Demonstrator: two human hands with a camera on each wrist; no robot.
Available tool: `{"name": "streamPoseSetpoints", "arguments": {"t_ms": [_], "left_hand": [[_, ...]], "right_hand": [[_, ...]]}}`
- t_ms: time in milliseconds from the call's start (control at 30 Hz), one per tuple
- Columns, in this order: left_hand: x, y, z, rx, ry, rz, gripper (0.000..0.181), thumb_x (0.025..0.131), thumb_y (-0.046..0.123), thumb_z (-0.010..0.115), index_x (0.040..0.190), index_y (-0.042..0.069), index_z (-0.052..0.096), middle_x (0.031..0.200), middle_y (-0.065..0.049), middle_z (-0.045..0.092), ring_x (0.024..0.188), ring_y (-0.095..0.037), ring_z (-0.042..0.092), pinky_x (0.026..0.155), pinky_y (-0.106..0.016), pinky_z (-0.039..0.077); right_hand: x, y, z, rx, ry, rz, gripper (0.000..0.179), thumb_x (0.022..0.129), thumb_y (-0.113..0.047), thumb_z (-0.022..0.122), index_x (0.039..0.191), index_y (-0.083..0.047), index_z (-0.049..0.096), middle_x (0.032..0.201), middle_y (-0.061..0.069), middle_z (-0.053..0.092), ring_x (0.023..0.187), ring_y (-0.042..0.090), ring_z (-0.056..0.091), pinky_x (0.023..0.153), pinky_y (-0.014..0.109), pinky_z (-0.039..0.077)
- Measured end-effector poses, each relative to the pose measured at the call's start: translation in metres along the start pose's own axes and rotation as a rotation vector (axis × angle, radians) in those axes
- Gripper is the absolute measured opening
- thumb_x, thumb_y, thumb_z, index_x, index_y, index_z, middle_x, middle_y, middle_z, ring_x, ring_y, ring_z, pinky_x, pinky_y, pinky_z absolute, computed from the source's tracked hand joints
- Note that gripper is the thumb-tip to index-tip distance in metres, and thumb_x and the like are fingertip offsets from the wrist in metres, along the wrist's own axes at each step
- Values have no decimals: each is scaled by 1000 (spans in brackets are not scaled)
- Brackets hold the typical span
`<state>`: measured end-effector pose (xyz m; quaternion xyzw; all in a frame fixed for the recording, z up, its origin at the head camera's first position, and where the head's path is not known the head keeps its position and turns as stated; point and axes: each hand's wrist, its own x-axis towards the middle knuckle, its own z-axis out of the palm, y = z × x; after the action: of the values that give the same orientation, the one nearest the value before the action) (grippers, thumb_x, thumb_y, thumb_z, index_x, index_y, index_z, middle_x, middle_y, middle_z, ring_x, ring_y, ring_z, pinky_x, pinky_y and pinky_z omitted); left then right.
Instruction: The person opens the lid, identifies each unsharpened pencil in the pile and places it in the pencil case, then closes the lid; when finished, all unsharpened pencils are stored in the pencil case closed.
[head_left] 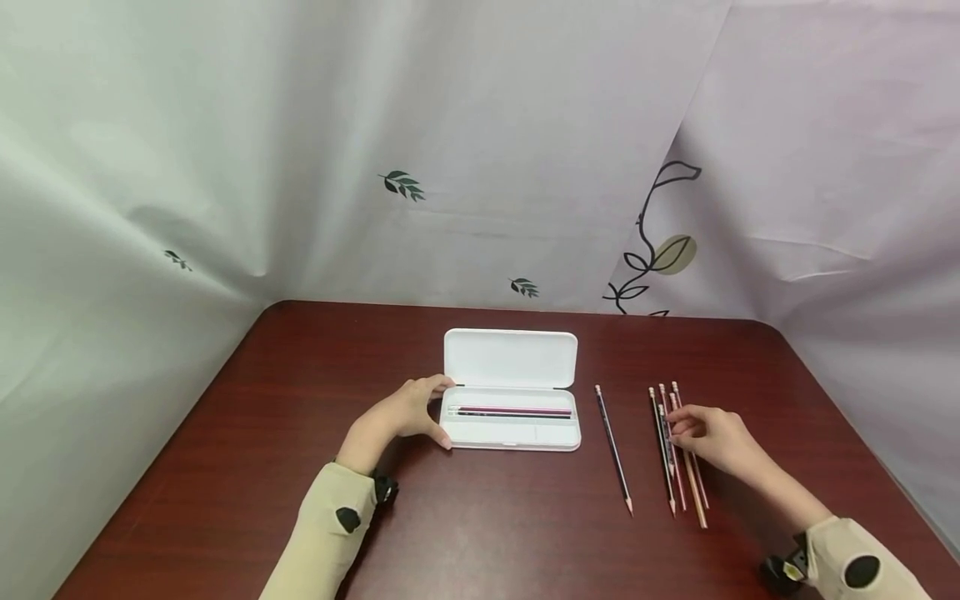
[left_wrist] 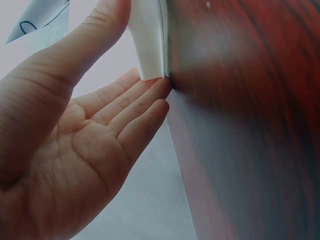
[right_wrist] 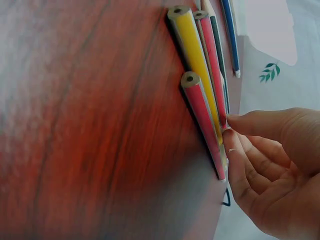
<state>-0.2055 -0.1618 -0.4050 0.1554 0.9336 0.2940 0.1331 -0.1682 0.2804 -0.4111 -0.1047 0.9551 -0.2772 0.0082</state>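
Observation:
A white pencil case [head_left: 511,358] lies open on the table, its lid tipped back. Inside it rest a pink pencil and a dark pencil [head_left: 517,415]. My left hand [head_left: 401,412] holds the case's left end, thumb at the front corner and fingers at the back. In the left wrist view, those fingers [left_wrist: 135,107] touch the case's end [left_wrist: 150,45]. My right hand [head_left: 712,433] pinches at a pencil [head_left: 667,437] in a loose group on the right. The right wrist view has thumb and forefinger close together beside a yellow pencil [right_wrist: 192,50] and red pencils [right_wrist: 202,115].
A single dark pencil [head_left: 614,450] lies between the case and the group, sharpened tip toward me. The reddish-brown table [head_left: 337,350] ends at a pale curtain [head_left: 480,150] with leaf prints at the back and sides.

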Motion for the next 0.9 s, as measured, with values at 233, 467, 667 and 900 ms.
{"name": "streamPoseSetpoints", "arguments": {"t_ms": [233, 467, 667, 900], "left_hand": [[0, 0, -1, 0, -2, -4, 89, 52, 21, 91, 129, 4, 49, 128, -16, 57, 121, -25, 52, 102, -41, 38], [0, 0, 0, -2, 5, 20, 89, 52, 21, 91, 128, 2, 49, 127, -17, 57, 119, -25, 54, 101, -40, 40], [-1, 2, -2, 0, 5, 29, 89, 52, 20, 91, 128, 2, 49, 127, -17, 57, 119, -25, 54, 101, -40, 40], [-1, 2, -2, -11, 2, 24, 89, 52, 20, 91, 128, 2, 49, 127, -17, 57, 119, -25, 54, 101, -40, 39]], "right_hand": [[2, -3, 2, -17, 34, -14, 20, 77, -5, 71, 97, -3, 68, 73, -4, 64, 64, 4, 59, 56, 21, 45], [3, -6, 5, -32, 54, -5, 20, 76, -7, 73, 95, -1, 68, 72, -3, 64, 64, 7, 59, 54, 21, 44], [4, -8, 7, -29, 60, 8, 21, 75, -9, 74, 94, -1, 68, 71, -3, 64, 63, 9, 60, 54, 22, 45], [7, -10, 8, -63, 44, 30, 25, 76, -13, 74, 94, 3, 66, 68, -4, 63, 62, 11, 59, 55, 27, 45]]}}
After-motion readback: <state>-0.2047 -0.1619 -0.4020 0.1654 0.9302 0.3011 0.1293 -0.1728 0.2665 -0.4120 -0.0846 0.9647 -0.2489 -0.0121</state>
